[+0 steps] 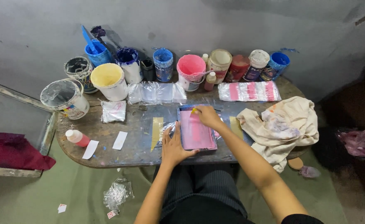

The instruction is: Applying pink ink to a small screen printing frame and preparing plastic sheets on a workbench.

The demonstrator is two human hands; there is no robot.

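- Paint tubs (149, 68) crowd the worktop (107, 155) rear edge.
- Crumpled cloth (284, 124) blocks the right end.
- Bare stretch front-left, near 2 paper slips (119, 140).

Pink-striped clear packets (249, 91) by the jars; 2 white paper labels (119, 140) near table's front edge

One head-worn camera looks steeply down and forward; near the worktable (107, 141); facing the grey wall (190, 25).
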